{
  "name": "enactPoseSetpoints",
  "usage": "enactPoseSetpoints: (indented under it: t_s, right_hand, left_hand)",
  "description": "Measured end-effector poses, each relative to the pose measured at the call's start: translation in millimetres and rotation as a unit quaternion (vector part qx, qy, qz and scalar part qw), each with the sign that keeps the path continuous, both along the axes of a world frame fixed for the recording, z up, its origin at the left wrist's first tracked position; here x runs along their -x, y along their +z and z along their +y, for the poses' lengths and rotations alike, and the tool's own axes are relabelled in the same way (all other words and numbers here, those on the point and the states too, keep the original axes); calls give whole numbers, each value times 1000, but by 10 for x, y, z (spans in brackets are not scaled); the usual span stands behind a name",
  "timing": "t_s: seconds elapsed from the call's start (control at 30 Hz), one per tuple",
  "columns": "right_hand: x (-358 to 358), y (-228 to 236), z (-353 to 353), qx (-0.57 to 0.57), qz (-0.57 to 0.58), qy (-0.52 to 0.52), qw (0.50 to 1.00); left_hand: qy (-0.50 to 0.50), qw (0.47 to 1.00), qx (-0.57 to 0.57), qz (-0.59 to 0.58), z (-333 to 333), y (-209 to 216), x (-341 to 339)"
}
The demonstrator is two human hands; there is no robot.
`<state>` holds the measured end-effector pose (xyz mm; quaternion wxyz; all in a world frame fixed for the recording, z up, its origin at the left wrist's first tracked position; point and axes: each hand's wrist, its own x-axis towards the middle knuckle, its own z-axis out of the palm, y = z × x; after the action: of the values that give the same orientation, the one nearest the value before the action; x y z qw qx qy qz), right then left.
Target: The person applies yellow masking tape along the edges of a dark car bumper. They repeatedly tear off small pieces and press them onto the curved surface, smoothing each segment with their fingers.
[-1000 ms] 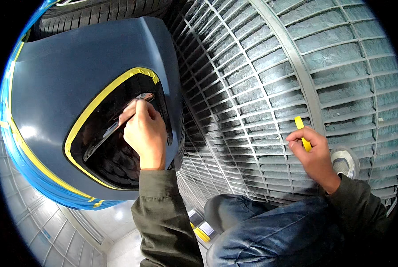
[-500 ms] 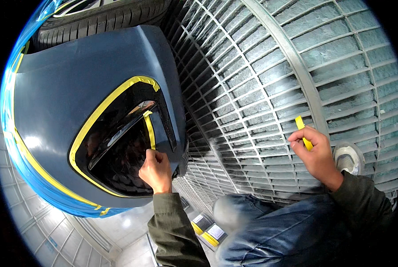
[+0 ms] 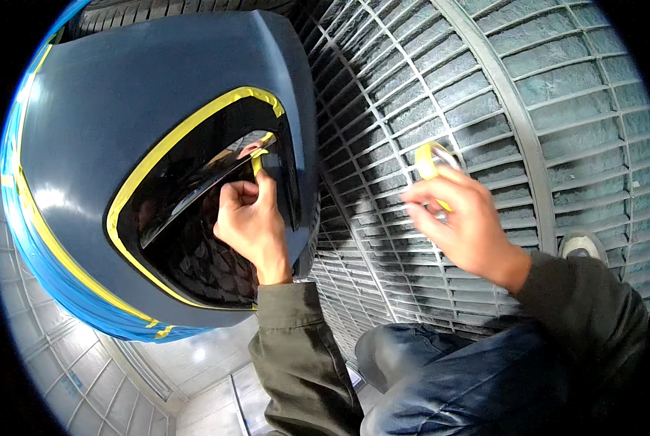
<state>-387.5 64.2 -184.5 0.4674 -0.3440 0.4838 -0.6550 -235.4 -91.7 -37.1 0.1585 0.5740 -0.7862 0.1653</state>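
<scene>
My left hand [image 3: 252, 221] is over the dark bumper recess, its index fingertip against a short yellow masking tape strip [image 3: 258, 163] beside a glossy black trim blade [image 3: 194, 190]. Its other fingers are curled in, and I see nothing in them. My right hand [image 3: 463, 221], slightly blurred, grips a roll of yellow masking tape [image 3: 426, 161] in front of the floor grating. Another line of yellow tape [image 3: 168, 138] borders the black recess on the blue-grey bumper [image 3: 114, 109]. The lower part of the short strip is hidden behind my left hand.
Blue masking film [image 3: 56, 283], edged with yellow tape, covers the bodywork at the left. A tyre [image 3: 158, 10] shows at the top. Metal floor grating [image 3: 521, 131] spreads to the right, with my shoe [image 3: 583, 247] and bent knee in jeans [image 3: 448, 385] over it.
My left hand has moved up along the short strip, its index finger now stretched out on it. My right hand has come left toward the bumper, and the tape roll now shows as a ring.
</scene>
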Motion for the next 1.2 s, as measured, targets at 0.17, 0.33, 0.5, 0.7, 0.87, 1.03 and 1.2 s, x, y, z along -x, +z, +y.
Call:
enactPoseSetpoints:
  t_s: [0.17, 0.33, 0.5, 0.7, 0.87, 1.03, 1.2]
  right_hand:
    - [-241, 356, -877, 74, 118, -102, 985]
    - [-371, 601, -1389, 135, 228, -181, 947]
    - [-438, 605, -1576, 150, 297, -174, 927]
    - [-299, 655, -1613, 203, 379, -168, 887]
    - [23, 1037, -1552, 253, 429, -223, 838]
    - [605, 1441, -1514, 326, 390, -204, 836]
    - [717, 1115, -859, 215, 374, -156, 888]
  left_hand:
    - [-8, 1000, 9, 7, -29, -32, -19]
    - [-26, 999, 30, 25, -53, -41, -67]
    - [-33, 999, 27, 32, -39, -43, -31]
    - [-9, 998, 23, 54, -47, -84, -21]
    - [3, 999, 9, 51, -30, -41, -19]
    - [-9, 998, 30, 46, -66, -90, -63]
    - [2, 998, 41, 51, -71, -42, 36]
